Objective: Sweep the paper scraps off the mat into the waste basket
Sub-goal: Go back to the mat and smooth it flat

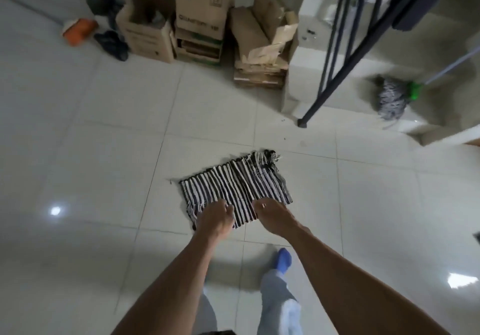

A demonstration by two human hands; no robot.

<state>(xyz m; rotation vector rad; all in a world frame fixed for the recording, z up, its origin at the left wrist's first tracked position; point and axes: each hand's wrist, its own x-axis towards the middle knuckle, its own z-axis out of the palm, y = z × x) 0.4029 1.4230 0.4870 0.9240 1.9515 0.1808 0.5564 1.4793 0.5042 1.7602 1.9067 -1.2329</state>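
A black-and-white striped mat (233,186) lies flat on the white tile floor in the middle of the head view, its far right corner frayed and bunched. No paper scraps show on it, and no waste basket is in view. My left hand (214,219) is over the mat's near left corner with its fingers curled. My right hand (272,215) is over the near edge a little to the right, also curled. Both hands hide the mat's edge, so I cannot tell whether they grip it.
Cardboard boxes (200,10) and flattened cardboard (262,56) stand at the back. An orange object (78,30) and a dark cloth (111,43) lie at the back left. A mop (392,98) and dark rack legs (327,75) are on the right. My blue-slippered foot (283,256) stands just behind the mat.
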